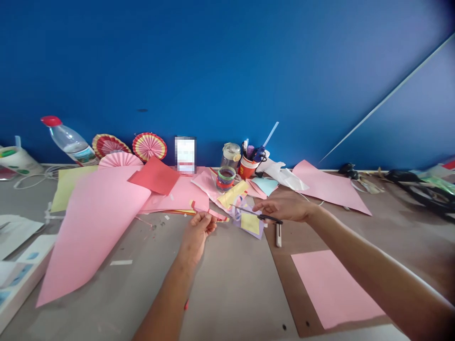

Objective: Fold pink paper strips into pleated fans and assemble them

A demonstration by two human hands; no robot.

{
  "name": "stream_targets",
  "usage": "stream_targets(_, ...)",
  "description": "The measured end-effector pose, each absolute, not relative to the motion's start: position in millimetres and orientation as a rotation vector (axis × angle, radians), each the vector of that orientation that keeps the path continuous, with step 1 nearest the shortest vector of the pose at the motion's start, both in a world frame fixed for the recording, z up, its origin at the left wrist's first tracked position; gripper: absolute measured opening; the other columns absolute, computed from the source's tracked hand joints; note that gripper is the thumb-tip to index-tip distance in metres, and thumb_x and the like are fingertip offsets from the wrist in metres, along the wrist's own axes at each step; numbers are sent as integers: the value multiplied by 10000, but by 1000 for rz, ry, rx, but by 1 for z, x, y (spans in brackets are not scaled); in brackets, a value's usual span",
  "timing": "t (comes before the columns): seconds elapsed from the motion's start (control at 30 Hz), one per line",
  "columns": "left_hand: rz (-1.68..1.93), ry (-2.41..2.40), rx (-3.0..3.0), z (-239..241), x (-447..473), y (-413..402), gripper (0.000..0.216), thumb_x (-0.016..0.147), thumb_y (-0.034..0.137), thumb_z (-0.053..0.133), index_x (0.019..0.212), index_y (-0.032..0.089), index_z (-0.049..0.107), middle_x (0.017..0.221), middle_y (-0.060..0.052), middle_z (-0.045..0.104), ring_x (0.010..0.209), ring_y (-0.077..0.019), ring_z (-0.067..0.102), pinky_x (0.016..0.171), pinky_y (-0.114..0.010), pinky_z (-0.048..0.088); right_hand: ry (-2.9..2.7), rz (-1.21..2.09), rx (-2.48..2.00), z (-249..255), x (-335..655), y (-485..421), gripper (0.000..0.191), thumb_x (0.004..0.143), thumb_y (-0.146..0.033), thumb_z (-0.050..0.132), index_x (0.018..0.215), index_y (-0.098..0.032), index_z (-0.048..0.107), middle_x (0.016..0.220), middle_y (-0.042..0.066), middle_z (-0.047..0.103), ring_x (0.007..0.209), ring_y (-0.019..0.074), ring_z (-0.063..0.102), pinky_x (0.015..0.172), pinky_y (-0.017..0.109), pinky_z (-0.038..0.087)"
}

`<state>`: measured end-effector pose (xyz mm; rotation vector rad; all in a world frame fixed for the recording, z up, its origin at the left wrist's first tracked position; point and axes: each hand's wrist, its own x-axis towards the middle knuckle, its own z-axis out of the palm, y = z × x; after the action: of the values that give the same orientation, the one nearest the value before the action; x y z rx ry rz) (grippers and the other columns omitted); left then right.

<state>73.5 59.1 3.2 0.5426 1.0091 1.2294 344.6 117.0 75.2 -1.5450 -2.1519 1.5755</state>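
My left hand (201, 224) is closed, pinching a small pleated paper strip (217, 215) that is pink with red and yellow ends. Over to the right, my right hand (280, 208) is at the dark handles of a pair of scissors (265, 217), its fingers bent around them. The blades point left toward the strip, above a purple paper piece (254, 231) with a yellow patch, and do not touch the strip. A utility knife (278, 235) lies just below my right hand. Behind the scissors is a folded yellow paper (232, 195).
Pink sheets (95, 222) spread left; another pink sheet (334, 284) lies front right. A red square (154, 175), a tape stack (225, 179), a clear jar (231, 154) and a red cup of pens (248, 166) stand along the back with paper rosettes (150, 147) and a bottle (69, 139).
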Motion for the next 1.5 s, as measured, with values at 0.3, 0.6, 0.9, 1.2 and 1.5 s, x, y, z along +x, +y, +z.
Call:
stream_targets(0.3, 1203, 949, 495, 8, 75, 57, 304, 597, 362, 781, 712, 165, 580, 858, -43, 702, 670, -118, 617, 687, -266, 436, -1907, 1894, -1353, 85, 310, 111, 306, 733, -473, 633, 758, -173, 687, 749, 44, 678, 646, 142, 550, 664, 276, 435)
stream_targets(0.6, 1325, 1110, 664, -2, 72, 60, 258, 685, 404, 687, 710, 171, 579, 645, 24, 590, 576, -76, 504, 633, -234, 404, -1234, 2045, -835, 58, 271, 49, 508, 731, -487, 687, 1093, -138, 620, 872, 72, 606, 804, 165, 534, 804, 325, 391)
stream_targets(0.9, 1346, 1318, 860, 2, 73, 59, 160, 703, 331, 633, 707, 175, 595, 671, 7, 603, 678, -123, 539, 702, -257, 394, -1138, 2158, -942, 35, 267, 45, 476, 689, -424, 750, 1029, -100, 673, 675, 36, 604, 630, 120, 493, 626, 265, 338)
stream_targets(1.2, 1329, 1372, 924, -6, 71, 61, 176, 702, 346, 613, 707, 170, 613, 678, 0, 622, 677, -141, 556, 685, -261, 406, -1301, 2226, -928, 20, 279, 65, 498, 691, -434, 748, 1036, -85, 667, 667, 31, 608, 597, 101, 479, 573, 244, 310)
stream_targets(1.5, 1321, 1316, 857, -1, 70, 60, 152, 658, 304, 660, 673, 154, 638, 658, -3, 644, 687, -146, 573, 710, -269, 418, -1366, 2309, -917, 19, 288, 83, 544, 647, -437, 778, 1030, -68, 665, 639, 25, 613, 562, 97, 473, 558, 242, 324)
